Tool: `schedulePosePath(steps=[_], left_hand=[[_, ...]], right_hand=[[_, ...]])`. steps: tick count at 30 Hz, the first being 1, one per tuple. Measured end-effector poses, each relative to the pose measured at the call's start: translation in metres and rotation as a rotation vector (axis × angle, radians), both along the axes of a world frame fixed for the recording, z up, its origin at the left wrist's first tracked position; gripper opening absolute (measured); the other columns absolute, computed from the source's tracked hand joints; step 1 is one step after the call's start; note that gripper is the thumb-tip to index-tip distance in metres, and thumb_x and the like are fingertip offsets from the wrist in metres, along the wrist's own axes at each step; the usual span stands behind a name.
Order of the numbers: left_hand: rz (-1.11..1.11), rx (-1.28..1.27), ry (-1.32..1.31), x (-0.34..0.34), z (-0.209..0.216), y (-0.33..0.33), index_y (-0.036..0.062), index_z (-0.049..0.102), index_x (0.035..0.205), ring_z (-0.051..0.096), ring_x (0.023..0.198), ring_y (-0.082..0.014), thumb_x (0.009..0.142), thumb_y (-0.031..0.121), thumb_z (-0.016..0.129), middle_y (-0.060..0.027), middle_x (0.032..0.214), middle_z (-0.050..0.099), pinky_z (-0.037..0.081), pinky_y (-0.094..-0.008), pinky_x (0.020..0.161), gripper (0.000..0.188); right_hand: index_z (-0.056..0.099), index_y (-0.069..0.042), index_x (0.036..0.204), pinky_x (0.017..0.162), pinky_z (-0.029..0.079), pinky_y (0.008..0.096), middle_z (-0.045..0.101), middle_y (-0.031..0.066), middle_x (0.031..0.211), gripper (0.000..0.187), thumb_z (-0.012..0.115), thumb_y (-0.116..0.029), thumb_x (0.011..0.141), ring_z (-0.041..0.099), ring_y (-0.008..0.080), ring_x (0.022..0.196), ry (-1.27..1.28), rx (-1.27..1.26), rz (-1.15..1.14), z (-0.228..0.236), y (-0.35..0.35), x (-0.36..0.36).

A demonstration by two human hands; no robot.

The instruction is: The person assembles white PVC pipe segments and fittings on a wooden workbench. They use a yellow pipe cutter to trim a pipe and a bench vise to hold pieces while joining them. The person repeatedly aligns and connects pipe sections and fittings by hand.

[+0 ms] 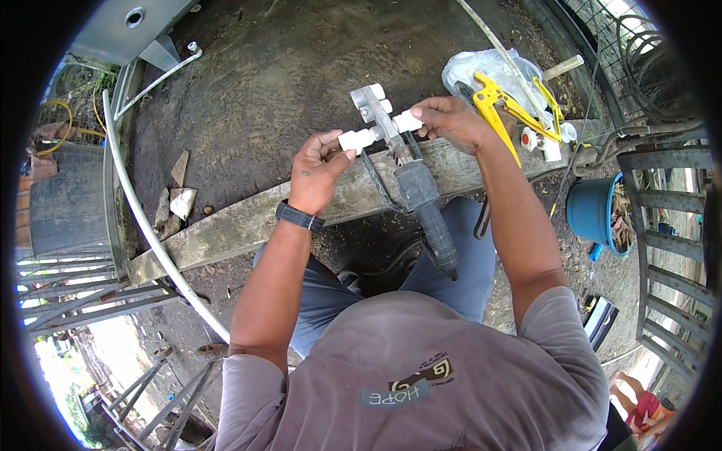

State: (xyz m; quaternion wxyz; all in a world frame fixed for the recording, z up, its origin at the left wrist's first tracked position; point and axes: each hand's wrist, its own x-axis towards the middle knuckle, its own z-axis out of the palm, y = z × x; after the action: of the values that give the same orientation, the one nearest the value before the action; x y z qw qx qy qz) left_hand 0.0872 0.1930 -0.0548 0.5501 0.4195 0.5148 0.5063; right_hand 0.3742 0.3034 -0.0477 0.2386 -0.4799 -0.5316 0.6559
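Note:
A pipe fusion welder (397, 143) with a flat metal heating plate and a dark ribbed handle lies across the wooden plank in front of me. My left hand (319, 167) is closed on a white plastic pipe fitting (356, 140), held against the left side of the plate. On the opposite side, my right hand (450, 124) pinches another white plastic fitting (406, 121) against the plate. Larger round white heating sockets (368, 98) sit at the plate's far end. The welder's handle (436, 231) points back toward my lap.
Yellow pipe cutters (492, 98) lie beside a clear plastic bag (481, 66) at the right. A blue bucket (590, 208) holds dry leaves. A long white pipe (139, 210) curves along the left. Broken tile pieces (182, 201) lie beyond the wooden plank (226, 229).

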Motion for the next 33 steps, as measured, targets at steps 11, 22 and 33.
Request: schedulePosePath(steps=[11,22,33], left_hand=[[-0.057,-0.403,-0.188,-0.010,0.023,0.010,-0.0014,0.064,0.130,0.074,0.099,-0.0191,0.102,0.021,0.073,-0.0117,0.115,0.075,0.061,-0.0308,0.089,0.037],[-0.045,-0.325,-0.093,-0.004,0.022,0.010,-0.0033,0.063,0.132,0.073,0.102,-0.0190,0.100,0.014,0.075,-0.0113,0.119,0.073,0.062,-0.0319,0.088,0.038],[-0.057,-0.031,0.035,-0.002,0.000,0.003,-0.0047,0.063,0.136,0.071,0.103,-0.0151,0.096,0.005,0.077,-0.0111,0.117,0.075,0.060,-0.0308,0.088,0.043]], right_hand=[[0.062,-0.002,0.138,0.086,0.051,0.0279,0.072,0.0021,0.117,0.043,0.072,-0.020,0.100,0.065,0.0103,0.102,0.009,0.112,0.108,0.012,-0.012,0.010],[0.065,-0.001,0.134,0.089,0.052,0.0281,0.073,0.0028,0.116,0.041,0.074,-0.023,0.100,0.064,0.0105,0.100,0.027,0.096,0.125,0.004,-0.004,0.008],[0.068,-0.003,0.126,0.081,0.052,0.0264,0.071,0.0001,0.101,0.036,0.074,-0.028,0.102,0.063,0.0091,0.090,-0.052,0.088,0.152,0.003,0.002,0.005]])
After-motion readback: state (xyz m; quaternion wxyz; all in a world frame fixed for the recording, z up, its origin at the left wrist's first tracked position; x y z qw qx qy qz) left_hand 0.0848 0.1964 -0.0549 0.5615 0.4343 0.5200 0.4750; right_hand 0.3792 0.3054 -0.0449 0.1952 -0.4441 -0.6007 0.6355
